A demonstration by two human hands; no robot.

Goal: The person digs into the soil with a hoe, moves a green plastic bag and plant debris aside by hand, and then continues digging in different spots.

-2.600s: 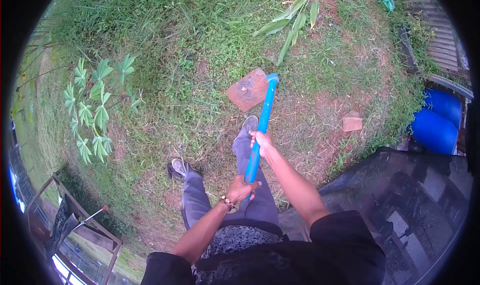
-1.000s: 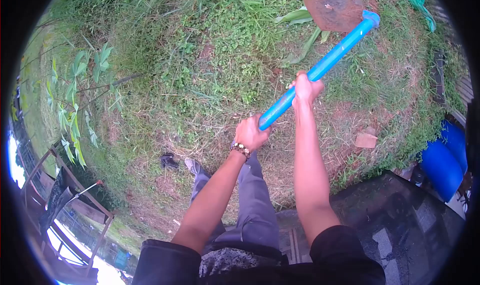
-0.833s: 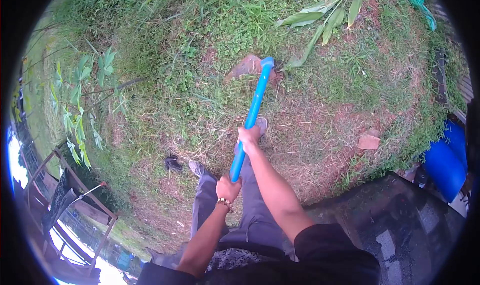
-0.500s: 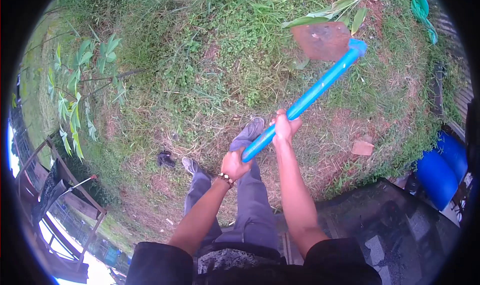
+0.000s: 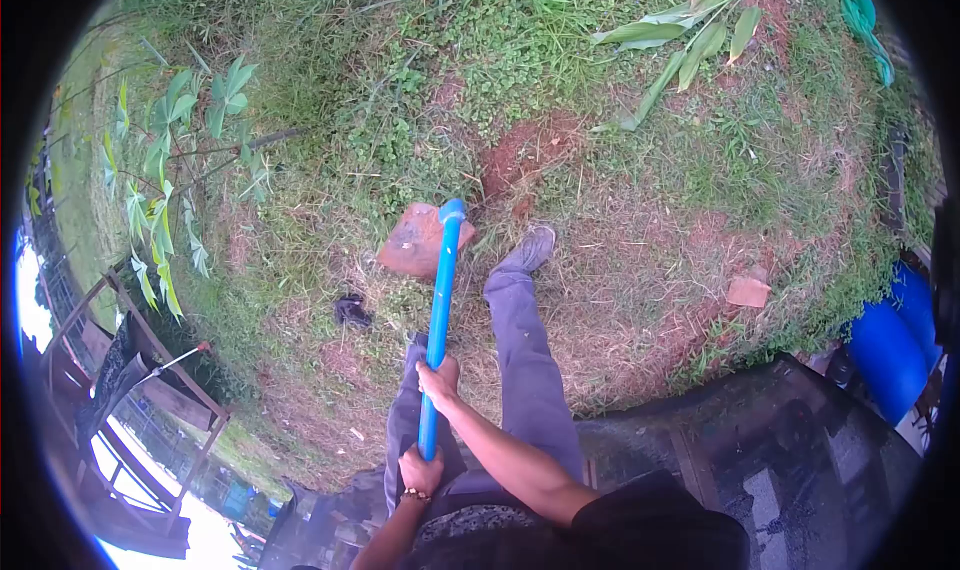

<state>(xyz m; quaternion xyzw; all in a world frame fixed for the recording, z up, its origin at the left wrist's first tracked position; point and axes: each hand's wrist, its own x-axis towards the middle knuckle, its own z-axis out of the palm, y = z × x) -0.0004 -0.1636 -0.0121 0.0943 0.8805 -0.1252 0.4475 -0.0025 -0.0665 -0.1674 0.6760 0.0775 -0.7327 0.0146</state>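
Blue-handled hoe [image 5: 441, 305], clasped in left hand [image 5: 420, 472] and right hand [image 5: 436, 385], now sits drawn to the near side of red soil [image 5: 527, 154] its stroke apparently clears.

the person's right hand [image 5: 440, 382] grips the blue handle of a hoe [image 5: 441, 315] partway along, while the left hand [image 5: 420, 472], a bracelet [image 5: 416, 493] at its wrist, closes round the lower end. the rusty blade [image 5: 413, 242] is at grass level, left of the person's right shoe [image 5: 540, 244]. just beyond lies a patch of red soil [image 5: 525, 155]. a small dark object [image 5: 352, 312] sits near the blade. farther off are a leafy stalk [image 5: 705, 40], a reddish block [image 5: 748, 291], blue barrels [image 5: 888, 355] and a dark sheet [image 5: 690, 430].
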